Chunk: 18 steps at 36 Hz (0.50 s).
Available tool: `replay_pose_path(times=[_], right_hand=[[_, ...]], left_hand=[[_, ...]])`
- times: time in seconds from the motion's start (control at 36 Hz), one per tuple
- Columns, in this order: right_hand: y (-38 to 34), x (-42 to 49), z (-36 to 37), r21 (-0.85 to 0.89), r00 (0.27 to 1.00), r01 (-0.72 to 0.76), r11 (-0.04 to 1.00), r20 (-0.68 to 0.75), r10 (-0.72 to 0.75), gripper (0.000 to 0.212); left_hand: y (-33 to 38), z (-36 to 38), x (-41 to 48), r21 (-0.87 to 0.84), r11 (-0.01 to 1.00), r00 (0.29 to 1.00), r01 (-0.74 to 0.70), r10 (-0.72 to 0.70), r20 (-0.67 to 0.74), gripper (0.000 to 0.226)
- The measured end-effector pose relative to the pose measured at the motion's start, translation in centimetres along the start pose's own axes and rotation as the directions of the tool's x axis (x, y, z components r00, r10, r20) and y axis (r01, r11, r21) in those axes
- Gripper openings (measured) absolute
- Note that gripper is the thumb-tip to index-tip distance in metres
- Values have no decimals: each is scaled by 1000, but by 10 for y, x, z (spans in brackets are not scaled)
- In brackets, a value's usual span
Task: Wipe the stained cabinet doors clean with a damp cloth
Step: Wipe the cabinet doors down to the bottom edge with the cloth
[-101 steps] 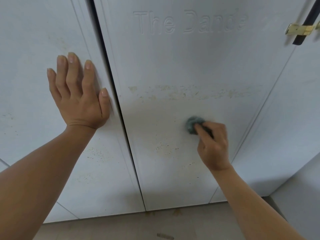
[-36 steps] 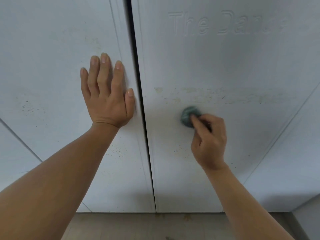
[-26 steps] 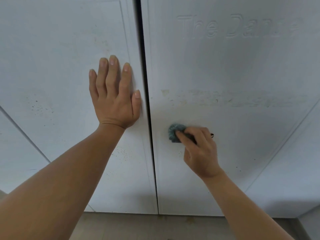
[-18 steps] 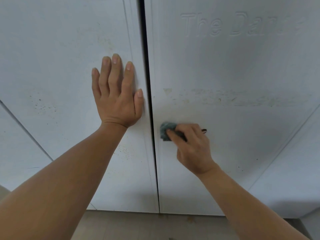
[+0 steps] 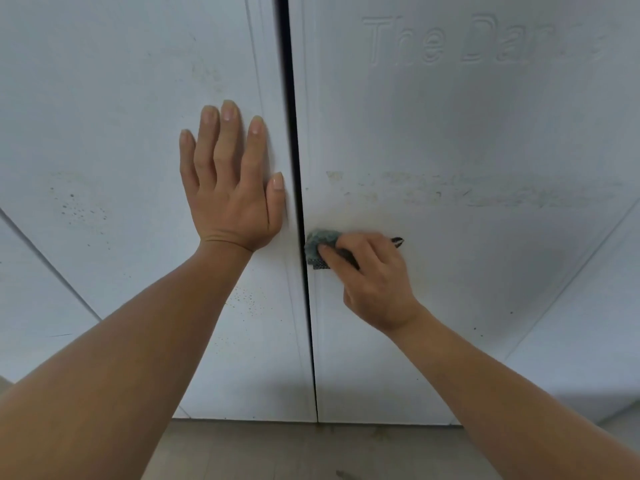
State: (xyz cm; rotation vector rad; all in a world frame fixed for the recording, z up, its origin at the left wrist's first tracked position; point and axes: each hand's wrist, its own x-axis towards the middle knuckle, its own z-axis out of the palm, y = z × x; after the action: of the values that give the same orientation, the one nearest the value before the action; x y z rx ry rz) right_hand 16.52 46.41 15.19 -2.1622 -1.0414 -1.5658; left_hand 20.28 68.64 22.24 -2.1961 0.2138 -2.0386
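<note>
Cloth (image 5: 316, 244), small grey-green bunched fabric: soft, light, probably damp; hold wadded, as grip of right hand (image 5: 374, 275) pinches it on white right cabinet door (image 5: 450, 133); left hand (image 5: 232, 188) spread flat.

Our left forearm (image 5: 138, 358) and right forearm (image 5: 502, 386) are bare to the wrists. Our left hand (image 5: 232, 188) and right hand (image 5: 374, 275) are bare as well, and the left hand's fingernails (image 5: 228, 114) are short, rounded and pale.

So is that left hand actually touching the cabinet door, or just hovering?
Touching. The head view shows the left hand laid flat on the left cabinet door, fingers straight, with no gap visible under the palm or fingers.
</note>
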Motion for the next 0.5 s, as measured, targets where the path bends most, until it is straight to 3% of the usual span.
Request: replay_pose_path(times=[0.11, 0.25, 0.39, 0.5], right_hand=[[-4, -10, 3, 22, 967, 177, 984, 182, -178, 25], [-3, -3, -5, -8, 999, -35, 999, 39, 35, 28], [-8, -27, 0, 4, 961, 150, 989, 234, -147, 25], [-2, -20, -2, -23, 998, -8, 1000, 56, 10, 24]], left_hand=[[0, 1, 0, 8, 1000, 1000, 7, -7, 0, 60], [0, 1, 0, 9, 1000, 1000, 6, -6, -1, 59], [1, 1, 0, 19, 1000, 1000, 12, -11, -12, 59], [-2, 2, 1, 34, 999, 1000, 4, -3, -31, 59]])
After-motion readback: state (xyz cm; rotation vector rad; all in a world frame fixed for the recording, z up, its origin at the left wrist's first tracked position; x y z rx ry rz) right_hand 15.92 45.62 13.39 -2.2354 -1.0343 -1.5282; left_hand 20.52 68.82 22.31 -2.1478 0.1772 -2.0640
